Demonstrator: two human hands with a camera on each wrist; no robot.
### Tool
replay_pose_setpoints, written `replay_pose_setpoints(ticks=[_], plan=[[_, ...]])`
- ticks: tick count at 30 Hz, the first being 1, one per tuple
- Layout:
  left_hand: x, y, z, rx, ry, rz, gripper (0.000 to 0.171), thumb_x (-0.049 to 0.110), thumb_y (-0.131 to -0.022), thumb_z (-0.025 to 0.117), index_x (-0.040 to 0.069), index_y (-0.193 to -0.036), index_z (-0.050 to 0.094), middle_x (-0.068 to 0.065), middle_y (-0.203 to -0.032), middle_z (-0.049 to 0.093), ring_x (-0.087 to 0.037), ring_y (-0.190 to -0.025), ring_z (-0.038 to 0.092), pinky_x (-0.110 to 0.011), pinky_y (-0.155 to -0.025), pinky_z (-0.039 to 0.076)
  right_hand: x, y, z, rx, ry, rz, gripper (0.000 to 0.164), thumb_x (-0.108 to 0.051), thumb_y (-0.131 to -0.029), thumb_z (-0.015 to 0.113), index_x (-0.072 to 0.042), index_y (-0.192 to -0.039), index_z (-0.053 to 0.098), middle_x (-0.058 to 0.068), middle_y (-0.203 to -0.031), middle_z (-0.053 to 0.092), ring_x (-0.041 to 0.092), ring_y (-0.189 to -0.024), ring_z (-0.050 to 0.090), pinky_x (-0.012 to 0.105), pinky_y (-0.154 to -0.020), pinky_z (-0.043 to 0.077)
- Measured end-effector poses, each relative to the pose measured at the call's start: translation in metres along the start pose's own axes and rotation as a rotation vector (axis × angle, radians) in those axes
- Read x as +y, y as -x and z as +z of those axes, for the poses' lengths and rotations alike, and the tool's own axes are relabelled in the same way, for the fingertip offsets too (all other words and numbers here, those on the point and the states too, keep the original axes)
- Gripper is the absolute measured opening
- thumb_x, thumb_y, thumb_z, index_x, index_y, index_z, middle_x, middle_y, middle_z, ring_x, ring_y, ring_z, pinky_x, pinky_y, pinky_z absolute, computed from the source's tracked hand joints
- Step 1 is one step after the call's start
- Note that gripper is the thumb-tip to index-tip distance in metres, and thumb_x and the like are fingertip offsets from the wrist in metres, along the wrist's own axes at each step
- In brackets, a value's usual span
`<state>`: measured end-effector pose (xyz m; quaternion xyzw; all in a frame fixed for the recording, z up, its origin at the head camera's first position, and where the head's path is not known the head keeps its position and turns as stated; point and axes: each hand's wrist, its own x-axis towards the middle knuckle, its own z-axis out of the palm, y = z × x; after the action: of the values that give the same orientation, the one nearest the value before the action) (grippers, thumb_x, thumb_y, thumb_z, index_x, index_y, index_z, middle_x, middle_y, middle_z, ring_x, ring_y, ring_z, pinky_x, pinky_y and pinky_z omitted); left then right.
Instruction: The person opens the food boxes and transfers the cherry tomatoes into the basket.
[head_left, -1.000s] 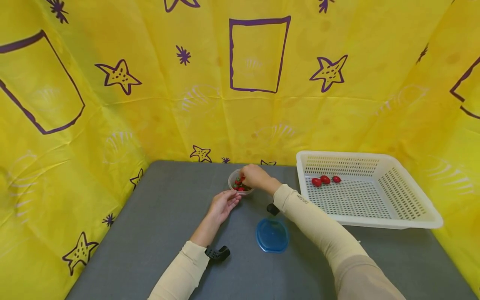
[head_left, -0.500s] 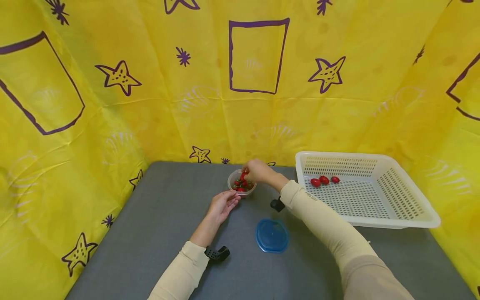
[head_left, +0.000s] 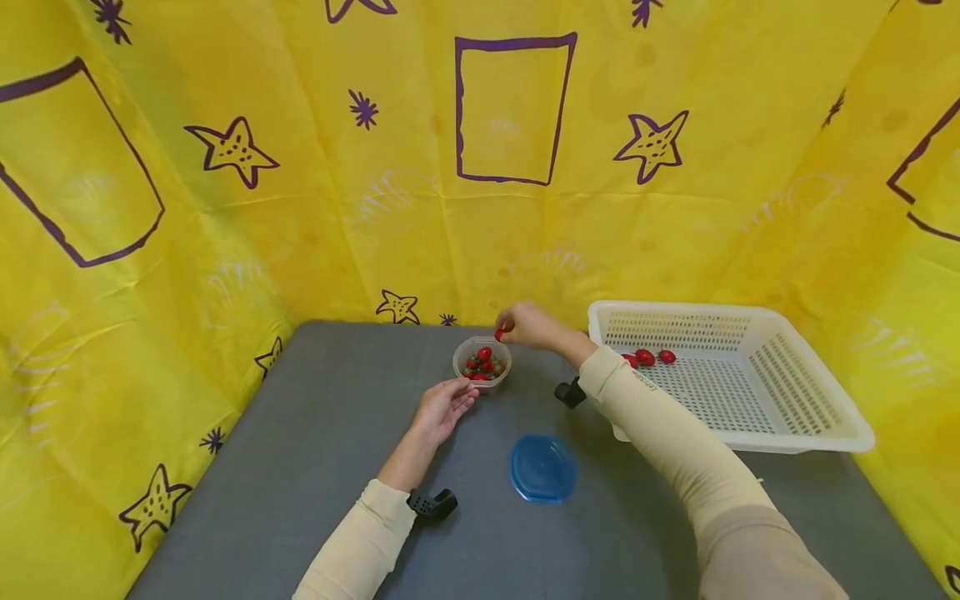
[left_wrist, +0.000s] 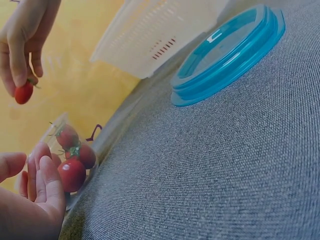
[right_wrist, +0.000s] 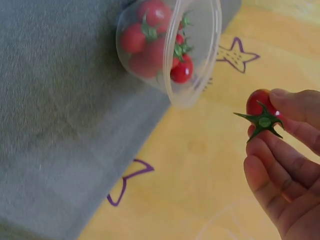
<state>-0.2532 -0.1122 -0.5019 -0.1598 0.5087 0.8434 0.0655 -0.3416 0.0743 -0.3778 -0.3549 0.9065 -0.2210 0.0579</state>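
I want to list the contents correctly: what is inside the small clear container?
Inside the clear container are several small red tomatoes, some with green leafy tops. Upper ones partly cover those below, so the exact number cannot be seen.

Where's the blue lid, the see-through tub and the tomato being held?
Blue lid (head_left: 543, 468): head view, its middle.
See-through tub (right_wrist: 196, 81): right wrist view, inside wall.
Held tomato (right_wrist: 257, 98): right wrist view, red skin.
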Motion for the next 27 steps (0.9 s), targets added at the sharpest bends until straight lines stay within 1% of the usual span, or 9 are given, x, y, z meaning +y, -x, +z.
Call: replay_pose_setpoints(ticks=[4, 12, 17, 24, 27], plan=[[0.002, -0.003, 0.001, -0.012, 0.009, 0.010, 0.018, 0.007, -0.096, 0.056, 0.009, -0.081, 0.063, 0.002, -0.071, 0.068, -0.009, -0.068, 0.067, -0.021, -0.068, 0.055, 0.006, 0.002, -0.009, 0.014, 0.007, -0.008, 0.018, -0.010, -0.089, 0.067, 0.001, -0.103, 0.071, 0.016, -0.098, 0.074, 0.028, -0.090, 0.069, 0.038, -0.080, 0.056], [0.001, 0.000, 0.001, 0.017, 0.000, -0.005, 0.014, 0.007, -0.097, 0.055, 0.007, -0.085, 0.062, 0.002, -0.070, 0.067, -0.009, -0.067, 0.067, -0.021, -0.068, 0.055, 0.015, 0.013, -0.024, 0.043, -0.040, 0.029, 0.021, -0.007, -0.087, 0.069, 0.005, -0.104, 0.069, 0.020, -0.098, 0.073, 0.032, -0.092, 0.069, 0.041, -0.082, 0.056], [0.000, 0.000, 0.000, 0.018, 0.002, -0.011, 0.013, 0.007, -0.097, 0.055, 0.006, -0.085, 0.061, 0.001, -0.071, 0.067, -0.009, -0.068, 0.067, -0.021, -0.068, 0.055, 0.022, 0.022, -0.033, 0.048, -0.065, 0.064, 0.022, -0.008, -0.087, 0.069, 0.005, -0.105, 0.069, 0.020, -0.100, 0.073, 0.032, -0.093, 0.069, 0.043, -0.083, 0.055], [0.000, 0.001, -0.003, 0.013, -0.007, -0.011, 0.012, 0.006, -0.097, 0.054, 0.005, -0.087, 0.061, 0.002, -0.071, 0.067, -0.009, -0.068, 0.067, -0.021, -0.068, 0.055, 0.039, 0.035, -0.045, 0.058, -0.067, 0.085, 0.020, -0.009, -0.088, 0.068, 0.005, -0.104, 0.069, 0.021, -0.100, 0.072, 0.033, -0.093, 0.068, 0.046, -0.086, 0.054], [0.001, 0.001, -0.003, 0.019, -0.006, -0.013, 0.013, 0.007, -0.097, 0.055, 0.006, -0.086, 0.062, 0.002, -0.071, 0.067, -0.009, -0.068, 0.067, -0.021, -0.069, 0.055, 0.048, 0.040, -0.050, 0.079, -0.066, 0.119, 0.021, -0.010, -0.088, 0.070, 0.005, -0.103, 0.069, 0.021, -0.099, 0.072, 0.033, -0.092, 0.068, 0.046, -0.085, 0.054]])
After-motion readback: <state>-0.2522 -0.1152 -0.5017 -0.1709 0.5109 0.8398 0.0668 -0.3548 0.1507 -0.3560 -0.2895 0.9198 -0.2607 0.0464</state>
